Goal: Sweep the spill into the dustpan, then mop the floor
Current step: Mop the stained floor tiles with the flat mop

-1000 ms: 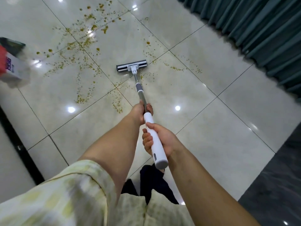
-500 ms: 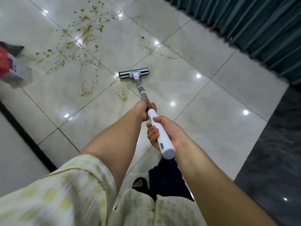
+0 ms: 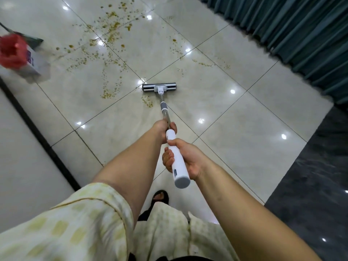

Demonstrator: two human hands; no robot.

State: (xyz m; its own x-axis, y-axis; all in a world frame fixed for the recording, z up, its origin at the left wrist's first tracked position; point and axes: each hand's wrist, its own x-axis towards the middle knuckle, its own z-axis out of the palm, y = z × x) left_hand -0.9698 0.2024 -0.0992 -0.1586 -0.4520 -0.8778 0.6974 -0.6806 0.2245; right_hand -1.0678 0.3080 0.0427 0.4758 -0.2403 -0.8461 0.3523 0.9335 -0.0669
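left hand (image 3: 163, 129): wrapped round the mop (image 3: 165, 117) pole
right hand (image 3: 185, 159): gripping its white handle
mop head (image 3: 159, 87): flat on tile, yellow spill (image 3: 109, 59) just left

Floor (image 3: 235, 117): glossy polished tile, mirror highlights. Mop handle (image 3: 178, 162): smooth white plastic; shaft (image 3: 165, 114): bare shiny metal. Curtain (image 3: 293, 29): matt cloth.

Bright overhead spots glare off the glossy floor (image 3: 235, 129) beyond both hands; far left, the red-topped carton (image 3: 20, 57) smears with blur.
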